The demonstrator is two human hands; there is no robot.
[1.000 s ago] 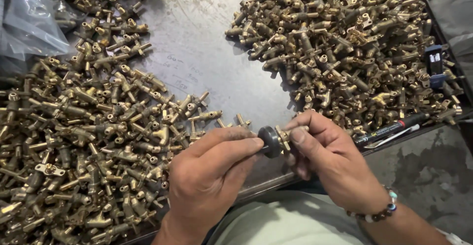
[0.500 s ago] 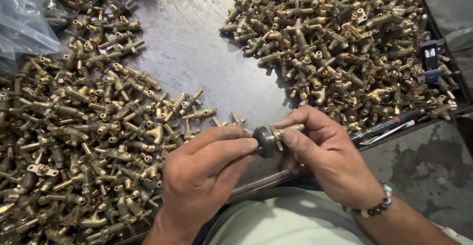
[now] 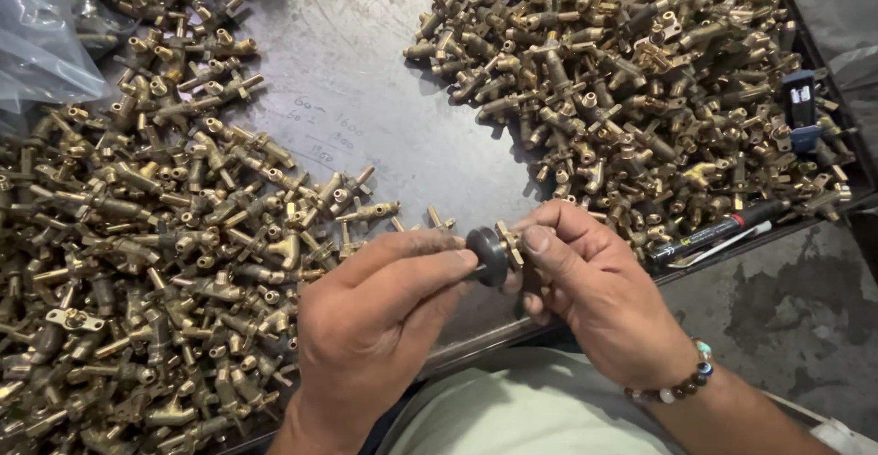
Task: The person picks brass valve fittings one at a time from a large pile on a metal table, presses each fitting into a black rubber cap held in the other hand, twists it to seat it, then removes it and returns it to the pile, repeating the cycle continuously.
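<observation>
Near the grey metal table's (image 3: 366, 98) front edge, the left hand (image 3: 375, 327) pinches a round black knob (image 3: 487, 256); the right hand's (image 3: 594, 299) closed fingers (image 3: 549, 235) grip the small brass valve fitting (image 3: 508, 243) touching it.

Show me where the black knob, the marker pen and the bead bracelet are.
Black knob (image 3: 487, 256): head view, on its round dark face.
Marker pen (image 3: 709, 233): head view, middle of its black barrel.
Bead bracelet (image 3: 684, 385): head view, on the beads at the wrist.
</observation>
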